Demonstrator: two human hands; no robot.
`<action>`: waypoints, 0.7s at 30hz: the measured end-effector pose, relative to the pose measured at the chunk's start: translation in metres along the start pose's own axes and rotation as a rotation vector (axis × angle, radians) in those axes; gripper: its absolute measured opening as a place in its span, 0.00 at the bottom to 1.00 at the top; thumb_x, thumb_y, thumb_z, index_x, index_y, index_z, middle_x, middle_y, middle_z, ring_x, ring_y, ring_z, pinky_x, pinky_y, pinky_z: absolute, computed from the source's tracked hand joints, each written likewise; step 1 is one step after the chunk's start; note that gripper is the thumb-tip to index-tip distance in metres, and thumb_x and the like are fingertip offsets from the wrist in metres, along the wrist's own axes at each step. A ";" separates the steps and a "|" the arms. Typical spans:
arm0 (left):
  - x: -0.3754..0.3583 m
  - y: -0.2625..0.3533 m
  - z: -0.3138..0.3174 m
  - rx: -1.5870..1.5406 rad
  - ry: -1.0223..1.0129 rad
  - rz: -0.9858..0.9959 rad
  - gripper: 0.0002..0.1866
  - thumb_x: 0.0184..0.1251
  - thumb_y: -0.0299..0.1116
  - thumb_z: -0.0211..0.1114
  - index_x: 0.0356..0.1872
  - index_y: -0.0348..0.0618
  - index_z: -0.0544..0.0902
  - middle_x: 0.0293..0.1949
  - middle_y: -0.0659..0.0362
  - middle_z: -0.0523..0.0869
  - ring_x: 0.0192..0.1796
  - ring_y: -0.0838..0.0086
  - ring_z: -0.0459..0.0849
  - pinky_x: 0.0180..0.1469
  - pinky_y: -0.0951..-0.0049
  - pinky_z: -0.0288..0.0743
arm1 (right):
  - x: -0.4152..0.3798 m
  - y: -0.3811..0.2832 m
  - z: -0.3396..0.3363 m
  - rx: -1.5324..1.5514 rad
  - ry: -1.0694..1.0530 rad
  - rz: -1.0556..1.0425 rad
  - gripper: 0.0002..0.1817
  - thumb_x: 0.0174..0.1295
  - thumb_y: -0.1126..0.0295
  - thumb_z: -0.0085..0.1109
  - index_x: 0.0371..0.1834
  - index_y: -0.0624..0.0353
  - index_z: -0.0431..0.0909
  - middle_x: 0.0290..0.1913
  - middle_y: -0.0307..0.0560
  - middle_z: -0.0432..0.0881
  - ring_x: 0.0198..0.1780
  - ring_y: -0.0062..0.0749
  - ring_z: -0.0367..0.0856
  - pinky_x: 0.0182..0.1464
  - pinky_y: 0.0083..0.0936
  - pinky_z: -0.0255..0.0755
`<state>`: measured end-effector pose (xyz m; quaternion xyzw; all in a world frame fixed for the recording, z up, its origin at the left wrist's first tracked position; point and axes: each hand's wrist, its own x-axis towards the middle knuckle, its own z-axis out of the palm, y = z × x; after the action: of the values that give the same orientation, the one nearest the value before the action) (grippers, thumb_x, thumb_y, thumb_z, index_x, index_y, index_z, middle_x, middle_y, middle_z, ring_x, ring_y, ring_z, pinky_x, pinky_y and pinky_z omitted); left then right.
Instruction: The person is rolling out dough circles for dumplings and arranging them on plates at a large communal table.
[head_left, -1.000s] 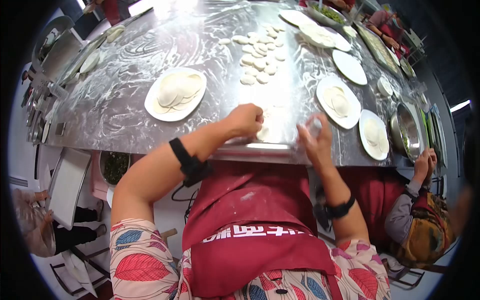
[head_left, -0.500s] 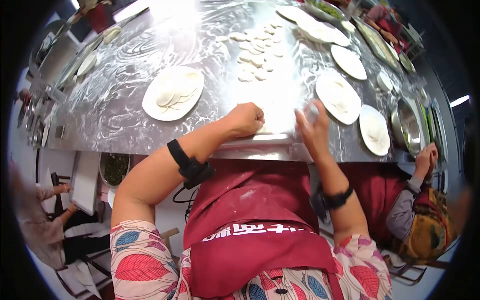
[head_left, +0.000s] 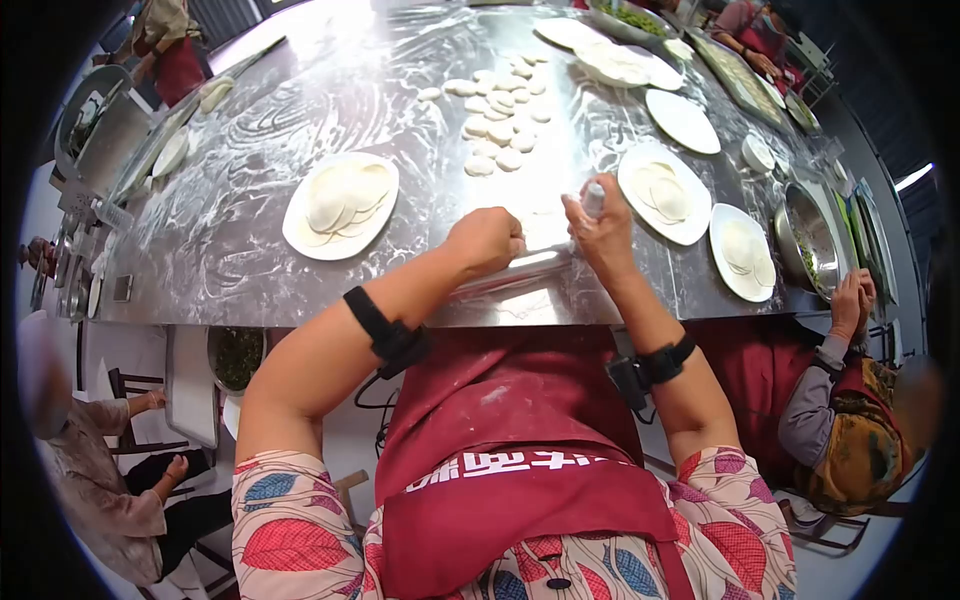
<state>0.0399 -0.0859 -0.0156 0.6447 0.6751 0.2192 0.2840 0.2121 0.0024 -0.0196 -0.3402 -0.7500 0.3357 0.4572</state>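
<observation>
My left hand [head_left: 488, 240] is closed low over the front of the steel table, fingertips curled down; what they pinch, if anything, is hidden. To its right, my right hand [head_left: 603, 232] is raised slightly, its fingers curled round a pale, round-ended piece that looks like a rolling pin [head_left: 595, 198]. Between the hands lies a white floury patch [head_left: 542, 228]. Beyond them rest several small flattened dough pieces [head_left: 500, 132]. A white plate [head_left: 296, 232] with thin round dough wrappers [head_left: 345, 200] stands left of my left hand. Another plate of wrappers [head_left: 662, 192] is just right of my right hand.
A third wrapper plate [head_left: 742, 252] and a steel bowl [head_left: 808, 240] stand farther right, by a co-worker's hands [head_left: 852, 300]. More white plates [head_left: 683, 122] line the right side. A person sits at lower left near a bowl of dark green filling [head_left: 236, 358].
My right hand has shifted slightly left and up, and the pin shows more clearly. My left hand has hardly moved. The view has turned a little. The person at lower left has moved their hands.
</observation>
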 end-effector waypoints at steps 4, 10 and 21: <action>-0.013 -0.004 -0.004 -0.029 -0.014 0.011 0.08 0.53 0.30 0.65 0.32 0.36 0.84 0.26 0.50 0.85 0.30 0.64 0.83 0.36 0.68 0.75 | -0.048 -0.014 -0.031 0.064 -0.064 0.071 0.13 0.55 0.76 0.62 0.36 0.59 0.65 0.22 0.45 0.74 0.22 0.26 0.76 0.23 0.24 0.69; -0.010 0.002 -0.003 0.003 -0.016 -0.021 0.09 0.56 0.30 0.62 0.32 0.35 0.84 0.26 0.48 0.85 0.30 0.64 0.84 0.37 0.66 0.75 | -0.015 -0.014 -0.011 0.078 -0.027 0.069 0.15 0.55 0.73 0.62 0.39 0.61 0.65 0.21 0.49 0.74 0.20 0.33 0.73 0.24 0.28 0.68; -0.019 -0.002 -0.007 -0.228 -0.171 -0.143 0.08 0.53 0.29 0.62 0.31 0.35 0.82 0.26 0.49 0.84 0.30 0.63 0.83 0.36 0.67 0.74 | -0.051 -0.015 -0.028 0.021 -0.002 0.025 0.13 0.54 0.77 0.61 0.39 0.60 0.66 0.23 0.45 0.75 0.23 0.29 0.75 0.25 0.26 0.69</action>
<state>0.0338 -0.1042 -0.0096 0.5748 0.6635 0.2176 0.4266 0.2529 -0.0419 -0.0209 -0.3441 -0.7426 0.3496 0.4559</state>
